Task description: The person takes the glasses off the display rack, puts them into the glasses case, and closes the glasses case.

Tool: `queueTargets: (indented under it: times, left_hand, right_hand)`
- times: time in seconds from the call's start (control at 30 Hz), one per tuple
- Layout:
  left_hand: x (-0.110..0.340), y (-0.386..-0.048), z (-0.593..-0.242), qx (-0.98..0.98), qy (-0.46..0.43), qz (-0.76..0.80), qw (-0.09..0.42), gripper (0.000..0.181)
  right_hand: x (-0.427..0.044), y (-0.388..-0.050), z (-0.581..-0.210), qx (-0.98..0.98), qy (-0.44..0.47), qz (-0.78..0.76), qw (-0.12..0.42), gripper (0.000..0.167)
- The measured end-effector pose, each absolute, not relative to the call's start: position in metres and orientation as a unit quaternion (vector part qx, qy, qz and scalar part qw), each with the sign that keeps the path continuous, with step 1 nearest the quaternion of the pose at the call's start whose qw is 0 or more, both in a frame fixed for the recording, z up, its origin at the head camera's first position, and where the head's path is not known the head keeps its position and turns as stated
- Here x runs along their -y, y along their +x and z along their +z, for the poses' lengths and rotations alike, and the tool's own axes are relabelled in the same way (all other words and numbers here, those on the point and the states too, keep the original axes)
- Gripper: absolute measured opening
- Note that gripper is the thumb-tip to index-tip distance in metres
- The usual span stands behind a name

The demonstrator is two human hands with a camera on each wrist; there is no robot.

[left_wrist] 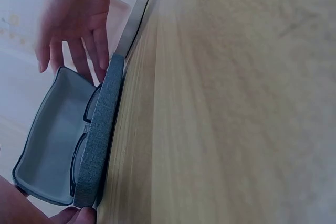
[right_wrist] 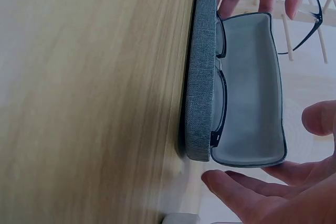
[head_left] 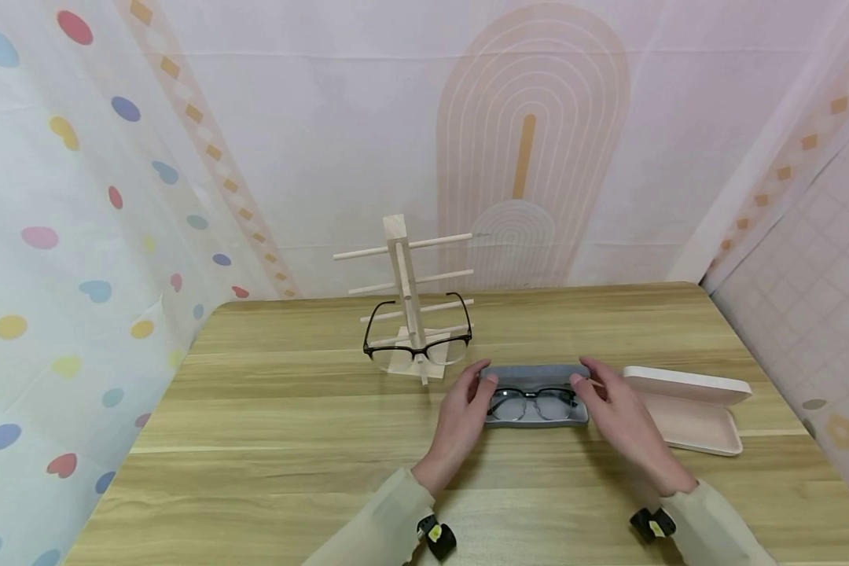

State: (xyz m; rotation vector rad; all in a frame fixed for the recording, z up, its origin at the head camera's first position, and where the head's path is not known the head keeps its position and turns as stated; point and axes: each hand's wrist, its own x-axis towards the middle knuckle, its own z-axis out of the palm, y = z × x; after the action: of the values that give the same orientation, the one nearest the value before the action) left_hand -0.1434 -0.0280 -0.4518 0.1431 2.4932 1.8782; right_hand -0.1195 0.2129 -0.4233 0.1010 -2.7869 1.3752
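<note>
Opening the grey glasses case (head_left: 534, 374), apparently: on the surface (head_left: 290, 440), it holds black-rimmed eyeglasses (head_left: 531, 393). Right hand (head_left: 626, 417) spreads loosely at one end; whether the left hand (head_left: 461, 413) grips cannot be told. Next likely calls for lightly pinching the eyeglasses.

1. Open eyeglass case (head_left: 535, 375), blue-grey with a fabric-like texture outside and smooth pale grey inside, lying lengthwise between the fingers of the left hand (head_left: 462, 410) and the right hand (head_left: 619, 413), its lid raised on the far side.
2. Eyeglasses (head_left: 531, 393) with black upper rims and clear lenses, resting inside the case between the two thumbs, dark upper edge away from the wrists.
</note>
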Motion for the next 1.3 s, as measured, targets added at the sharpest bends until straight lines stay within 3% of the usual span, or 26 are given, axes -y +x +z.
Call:
queueTargets:
  times: [0.5, 0.87, 1.3]
  left_hand:
    - [0.025, -0.15, -0.454, -0.801, 0.046, 0.597, -0.005, 0.038]
    - [0.027, -0.149, -0.452, -0.785, 0.046, 0.617, 0.013, 0.033]
    - [0.037, -0.147, -0.449, -0.762, 0.079, 0.642, 0.048, 0.028]
  right_hand:
    - [-0.214, -0.125, -0.427, 0.891, 0.043, 0.452, -0.007, 0.06]
    - [-0.217, -0.127, -0.43, 0.886, 0.063, 0.458, 0.008, 0.045]
    - [-0.223, -0.129, -0.428, 0.879, 0.095, 0.466, -0.028, 0.038]
